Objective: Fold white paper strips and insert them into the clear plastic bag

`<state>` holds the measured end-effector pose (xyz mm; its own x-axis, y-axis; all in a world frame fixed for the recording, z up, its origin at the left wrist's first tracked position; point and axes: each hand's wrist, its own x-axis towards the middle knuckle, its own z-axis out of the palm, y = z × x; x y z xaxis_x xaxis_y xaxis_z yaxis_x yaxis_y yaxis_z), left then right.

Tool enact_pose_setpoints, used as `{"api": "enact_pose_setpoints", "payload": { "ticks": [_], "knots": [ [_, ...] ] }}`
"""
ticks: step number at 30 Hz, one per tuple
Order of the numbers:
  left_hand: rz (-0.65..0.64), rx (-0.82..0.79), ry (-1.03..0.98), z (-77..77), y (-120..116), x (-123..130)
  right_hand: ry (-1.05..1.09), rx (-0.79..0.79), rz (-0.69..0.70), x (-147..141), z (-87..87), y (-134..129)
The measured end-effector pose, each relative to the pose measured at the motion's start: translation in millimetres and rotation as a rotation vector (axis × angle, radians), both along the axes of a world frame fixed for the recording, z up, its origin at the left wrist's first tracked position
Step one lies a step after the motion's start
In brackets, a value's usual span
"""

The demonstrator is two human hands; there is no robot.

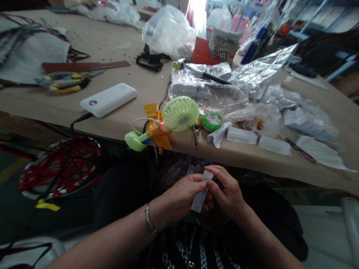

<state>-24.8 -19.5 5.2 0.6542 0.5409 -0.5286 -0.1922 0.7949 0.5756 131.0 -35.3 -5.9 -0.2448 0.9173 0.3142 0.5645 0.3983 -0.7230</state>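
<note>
Over my lap, just below the table edge, both hands pinch one small printed white label [198, 201]. My left hand [185, 192] has its thumb across the label's middle, fingers behind. My right hand [228, 188] closes on it from the other side, thumb near the left thumb, fingertips at the upper end. Straight ahead on the table edge are more white labels: a folded stack [220, 134], one flat label [241, 135] and another label [275, 145]. A green round tub [212, 121] with something whitish inside stands behind the stack.
A green fan [181, 114] is taped at the table edge beside a metal-tipped tool [196, 136]. Left are a white power bank [109, 99] and pliers [66, 82]. A hammer [202, 73] lies on plastic packets. A pen-like tool [300, 150] lies right. A red-strapped stool [60, 168] stands below.
</note>
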Motion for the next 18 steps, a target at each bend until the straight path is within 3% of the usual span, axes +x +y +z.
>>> {"api": "enact_pose_setpoints", "payload": {
  "ticks": [7,13,18],
  "knots": [
    [0.011,-0.008,0.017,2.1,1.7,1.6,0.056,-0.060,-0.019,-0.1,-2.7,-0.5],
    [0.034,0.008,-0.014,0.7,0.8,-1.1,0.370,-0.345,-0.122,-4.0,-0.5,3.3],
    [0.058,0.025,-0.014,-2.6,0.4,-2.4,0.583,-0.571,-0.123,-5.9,1.5,11.4]
  ]
}}
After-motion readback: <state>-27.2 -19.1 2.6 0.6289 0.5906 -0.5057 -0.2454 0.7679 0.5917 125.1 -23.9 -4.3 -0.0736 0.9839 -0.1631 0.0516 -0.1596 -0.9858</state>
